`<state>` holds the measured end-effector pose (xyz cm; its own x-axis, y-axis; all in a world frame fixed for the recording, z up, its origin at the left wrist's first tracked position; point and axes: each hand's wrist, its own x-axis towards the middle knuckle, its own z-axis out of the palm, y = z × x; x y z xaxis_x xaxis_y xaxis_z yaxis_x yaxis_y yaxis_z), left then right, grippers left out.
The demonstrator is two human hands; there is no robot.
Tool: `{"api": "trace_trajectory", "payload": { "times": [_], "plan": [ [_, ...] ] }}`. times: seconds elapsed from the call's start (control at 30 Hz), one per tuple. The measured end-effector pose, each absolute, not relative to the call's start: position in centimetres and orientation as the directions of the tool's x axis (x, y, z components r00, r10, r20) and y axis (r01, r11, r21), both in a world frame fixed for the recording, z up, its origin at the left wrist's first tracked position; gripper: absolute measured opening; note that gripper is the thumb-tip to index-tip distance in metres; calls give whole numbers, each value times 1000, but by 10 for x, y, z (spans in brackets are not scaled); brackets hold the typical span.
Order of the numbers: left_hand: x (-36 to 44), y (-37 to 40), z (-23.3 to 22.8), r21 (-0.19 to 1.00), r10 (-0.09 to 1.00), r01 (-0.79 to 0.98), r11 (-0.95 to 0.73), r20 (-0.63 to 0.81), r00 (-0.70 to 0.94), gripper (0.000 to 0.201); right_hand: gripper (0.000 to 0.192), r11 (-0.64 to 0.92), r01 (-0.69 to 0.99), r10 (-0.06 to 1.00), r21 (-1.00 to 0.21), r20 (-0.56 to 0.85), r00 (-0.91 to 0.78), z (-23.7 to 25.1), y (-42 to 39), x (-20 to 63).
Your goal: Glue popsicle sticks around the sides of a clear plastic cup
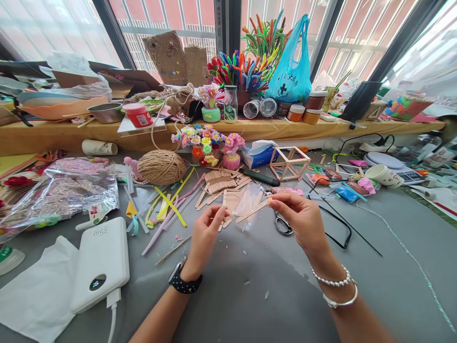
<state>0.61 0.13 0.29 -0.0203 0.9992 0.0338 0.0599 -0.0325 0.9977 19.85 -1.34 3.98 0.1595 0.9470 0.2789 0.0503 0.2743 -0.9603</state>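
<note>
A person wearing a dotted-strap watch (185, 282) works at a gray tabletop (246, 309), the right hand (303, 221) pinching one end of a wooden craft stick (253, 212) before a clear plastic bag (246, 200). The left hand (204, 233) curls near the stick's other end; whether it grips anything cannot be told. Beyond lie piled craft sticks (217, 183) and an open stick-built frame (290, 163).

The wooden craft stick (253, 212) was pale, flat and narrow, with a rounded free end. It was held at a slant, its upper-right end pinched in the right hand (298, 216), its lower-left end pointing toward the left hand (207, 228).
</note>
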Motion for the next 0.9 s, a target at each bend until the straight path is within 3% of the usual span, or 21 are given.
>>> {"api": "trace_trajectory", "payload": {
  "times": [0.13, 0.3, 0.43, 0.6, 0.67, 0.77, 0.83, 0.9],
  "plan": [
    [8, 5, -2, 952, 980, 263, -155, 181, -77, 33, 9, 292, 27, 940, -956, 292, 177, 41, -12, 204],
    [18, -1, -9, 888, 946, 328, -324, 299, 123, 58, 13, 268, 1, 935, -963, 260, 242, 44, -9, 215],
    [29, -3, -15, 894, 959, 350, -281, 248, 136, 73, 16, 239, -60, 932, -969, 211, 295, 45, -7, 219],
    [30, 2, -15, 930, 989, 339, -141, 120, 81, 66, 16, 217, -159, 938, -963, 161, 308, 45, -6, 217],
    [26, 2, -11, 965, 997, 258, -49, 30, 78, 67, 16, 223, -201, 932, -954, 148, 330, 44, -6, 217],
    [20, 1, -2, 998, 991, -42, 48, -43, 124, 66, 17, 261, -264, 915, -928, 151, 374, 44, -5, 219],
    [16, -1, 5, 947, 972, -279, 157, -98, 213, 62, 17, 276, -311, 914, -909, 148, 377, 43, -3, 220],
    [13, -1, 11, 823, 931, -478, 308, -158, 329, 63, 17, 264, -361, 924, -894, 127, 361, 43, -1, 221]
  ]
}}
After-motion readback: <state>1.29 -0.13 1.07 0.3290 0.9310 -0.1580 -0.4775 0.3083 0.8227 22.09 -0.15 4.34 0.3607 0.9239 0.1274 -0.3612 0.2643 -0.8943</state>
